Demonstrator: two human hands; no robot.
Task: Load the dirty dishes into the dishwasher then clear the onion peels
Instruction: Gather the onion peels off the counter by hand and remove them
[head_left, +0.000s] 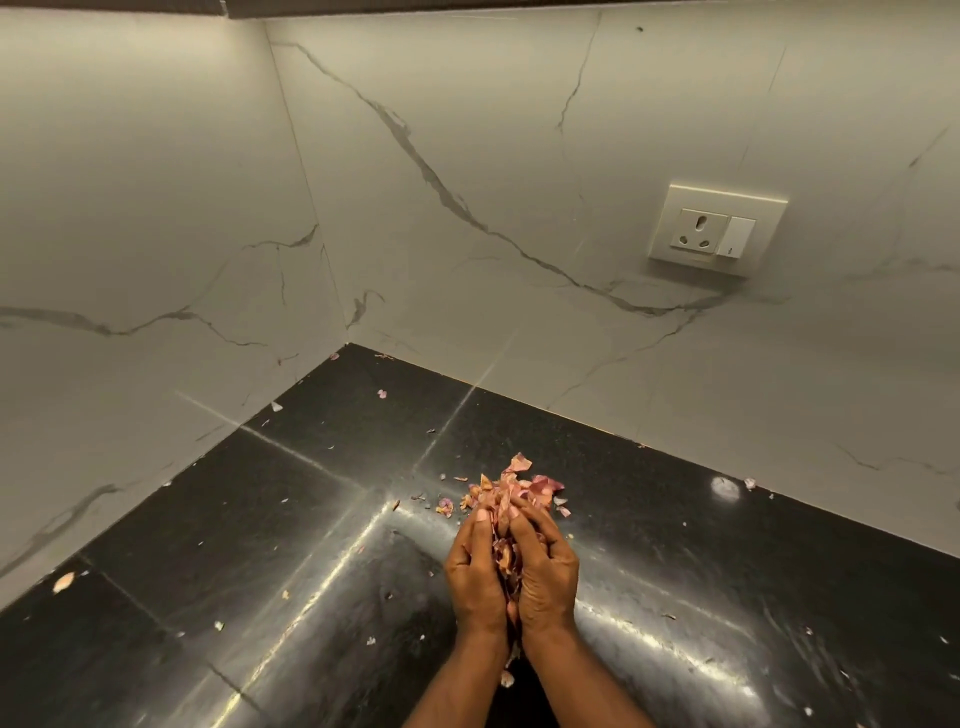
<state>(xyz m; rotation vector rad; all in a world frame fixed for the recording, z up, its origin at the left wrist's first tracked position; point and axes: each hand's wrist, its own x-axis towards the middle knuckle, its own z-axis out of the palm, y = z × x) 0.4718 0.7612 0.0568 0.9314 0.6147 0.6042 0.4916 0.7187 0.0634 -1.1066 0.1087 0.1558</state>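
Observation:
A bunch of pink and tan onion peels (511, 486) is pressed between my two hands above the black stone counter (260, 519). My left hand (474, 577) and my right hand (548, 571) are cupped together, palms facing, with the peels sticking out past the fingertips and a few showing between the wrists. Small loose peel bits (444, 506) lie scattered on the counter just left of my fingertips. One bigger peel (63, 582) rests at the far left near the wall. No dishes or dishwasher are in view.
White marble-look walls meet in a corner (345, 340) behind the counter. A wall socket with a switch (714, 231) sits on the right wall. More tiny peel flakes (382, 393) dot the counter toward the corner, and one (749, 483) lies by the right wall.

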